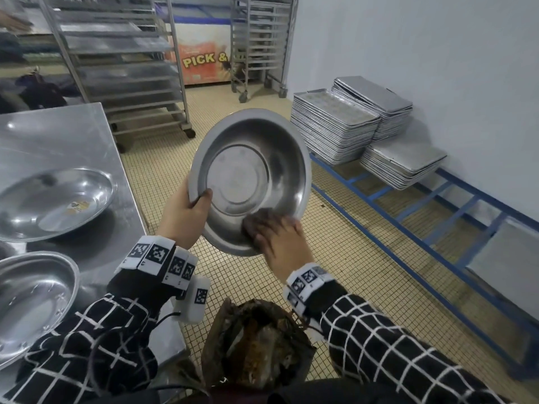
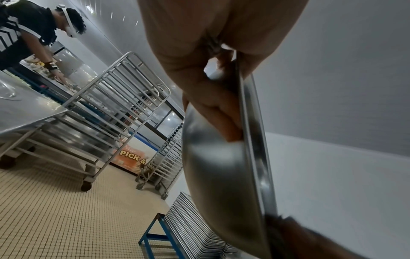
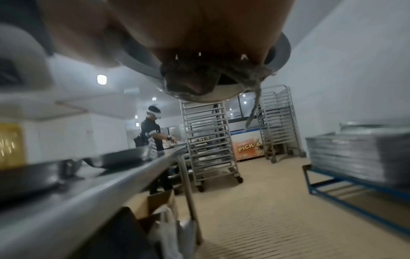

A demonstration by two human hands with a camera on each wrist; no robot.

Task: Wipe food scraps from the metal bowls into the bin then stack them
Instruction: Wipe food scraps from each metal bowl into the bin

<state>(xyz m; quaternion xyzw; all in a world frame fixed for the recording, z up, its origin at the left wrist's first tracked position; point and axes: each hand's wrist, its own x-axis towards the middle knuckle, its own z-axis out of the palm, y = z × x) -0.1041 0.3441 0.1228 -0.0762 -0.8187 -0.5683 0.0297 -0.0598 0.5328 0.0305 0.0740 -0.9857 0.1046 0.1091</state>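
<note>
A metal bowl (image 1: 250,179) is held tilted toward me above the floor, its inside facing the head camera. My left hand (image 1: 186,214) grips its left rim, thumb inside, fingers behind; the left wrist view shows those fingers (image 2: 224,112) curled on the bowl's back (image 2: 219,175). My right hand (image 1: 280,237) presses a dark cloth (image 1: 258,224) against the bowl's lower inner wall. The right wrist view shows the cloth (image 3: 188,77) bunched under the fingers at the bowl's rim (image 3: 281,50). Below, a bin (image 1: 253,342) lined with a dark bag holds brown scraps. Two more metal bowls (image 1: 52,199) (image 1: 32,298) sit on the steel table (image 1: 73,132).
The steel table stands at my left. Stacks of baking trays (image 1: 335,126) rest on a blue frame (image 1: 423,217) along the right wall. Wheeled tray racks (image 1: 122,68) (image 1: 259,45) stand farther back. Another person (image 3: 153,133) works at the table's far end.
</note>
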